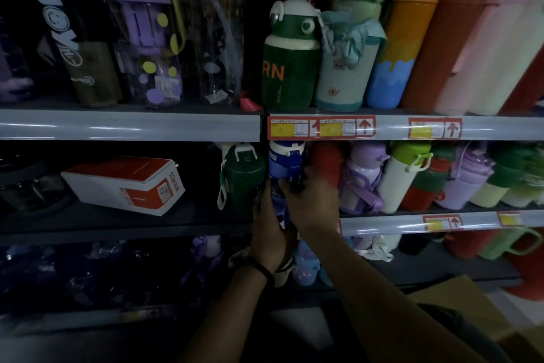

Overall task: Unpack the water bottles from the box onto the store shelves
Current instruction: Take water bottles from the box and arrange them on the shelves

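A blue water bottle (285, 162) with a white-trimmed lid stands at the front of the middle shelf (471, 220), between a dark green bottle (244, 177) and a red bottle (326, 161). My left hand (269, 230) grips its lower body from the left. My right hand (313, 200) wraps round it from the right, fingers across its middle. A corner of the cardboard box (459, 298) shows at the lower right.
The upper shelf (129, 124) carries several tall bottles, among them a green bottle marked "RN" (287, 68). A red-and-white carton (126, 184) lies on the middle shelf at left. Purple, white and green bottles crowd the right side. More bottles sit on the dim lower shelf.
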Available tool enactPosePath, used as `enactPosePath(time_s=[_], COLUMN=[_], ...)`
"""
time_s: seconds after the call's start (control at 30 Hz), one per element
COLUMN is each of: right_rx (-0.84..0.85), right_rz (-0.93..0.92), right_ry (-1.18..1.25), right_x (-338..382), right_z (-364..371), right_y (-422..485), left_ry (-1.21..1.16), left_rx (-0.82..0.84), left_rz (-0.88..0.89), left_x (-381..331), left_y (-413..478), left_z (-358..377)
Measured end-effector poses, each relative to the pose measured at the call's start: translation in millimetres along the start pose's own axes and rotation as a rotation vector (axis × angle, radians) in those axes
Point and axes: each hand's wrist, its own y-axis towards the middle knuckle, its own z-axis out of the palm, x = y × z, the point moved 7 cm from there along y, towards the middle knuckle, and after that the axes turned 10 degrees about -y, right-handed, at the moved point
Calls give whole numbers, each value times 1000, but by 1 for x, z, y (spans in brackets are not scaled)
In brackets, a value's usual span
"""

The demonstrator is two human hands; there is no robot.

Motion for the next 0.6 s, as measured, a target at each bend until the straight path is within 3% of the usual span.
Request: enactPosePath(time_s=[0.33, 0.6], right_rx=[143, 205], right_rz=[-21, -31], right_ry=[2, 116], right_x=[-19, -43], right_z=[-15, -81], right_y=[-4, -7], left_ry=[129, 155], left_rx=[46, 92], left_rz=[-87, -173], left_x=[-6, -29], left_y=[-22, -48], left_z=[-1, 10])
